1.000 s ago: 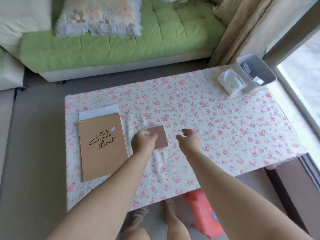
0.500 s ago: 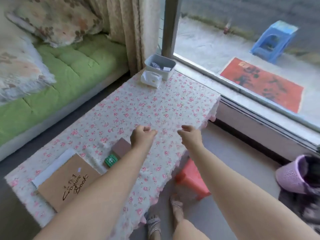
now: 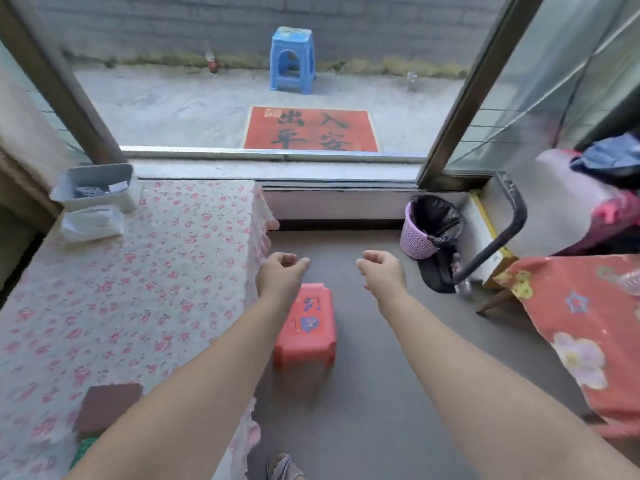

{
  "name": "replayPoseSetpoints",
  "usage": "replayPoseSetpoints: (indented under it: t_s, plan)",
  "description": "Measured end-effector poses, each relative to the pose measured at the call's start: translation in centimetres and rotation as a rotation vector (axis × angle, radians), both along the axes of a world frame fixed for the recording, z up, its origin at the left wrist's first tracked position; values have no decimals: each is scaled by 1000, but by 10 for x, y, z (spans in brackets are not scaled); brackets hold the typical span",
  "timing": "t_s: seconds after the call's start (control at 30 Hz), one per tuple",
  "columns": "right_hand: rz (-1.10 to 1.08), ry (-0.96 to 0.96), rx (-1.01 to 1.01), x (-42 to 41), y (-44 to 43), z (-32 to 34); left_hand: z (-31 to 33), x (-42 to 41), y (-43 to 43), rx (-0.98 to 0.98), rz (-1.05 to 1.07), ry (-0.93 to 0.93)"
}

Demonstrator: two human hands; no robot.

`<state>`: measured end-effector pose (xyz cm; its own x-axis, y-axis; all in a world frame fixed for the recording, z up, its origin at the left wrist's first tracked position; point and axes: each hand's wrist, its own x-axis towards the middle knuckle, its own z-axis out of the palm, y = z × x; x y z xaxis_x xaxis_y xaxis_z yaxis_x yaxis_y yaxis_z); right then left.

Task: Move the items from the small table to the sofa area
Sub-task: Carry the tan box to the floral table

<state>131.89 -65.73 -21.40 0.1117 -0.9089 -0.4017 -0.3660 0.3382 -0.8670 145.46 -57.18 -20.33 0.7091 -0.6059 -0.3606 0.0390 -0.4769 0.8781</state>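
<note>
Left hand (image 3: 282, 275) empty, brown pad (image 3: 107, 405) lying flat

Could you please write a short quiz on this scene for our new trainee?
1. True or false: the left hand and the right hand both hold nothing.
2. The red stool stands: A on the floor; B on a sofa; C outside the window.
3. Where does the brown card lie?
Key: 1 true; 2 A; 3 on the floral table.
</note>
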Motion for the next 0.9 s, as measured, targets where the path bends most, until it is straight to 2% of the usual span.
replayPoseSetpoints:
  t_s: [0.33, 0.73, 0.9]
  plan:
    - [-399, 6, -62, -218, -7, 16, 18, -193, -63, -52, -394, 7]
    - [-798, -8, -56, -492, 61, 29, 29, -465, -62, -73, -774, -9]
    - [-919, -20, -72, -568, 78, 38, 30, -544, -62, -60, -869, -25]
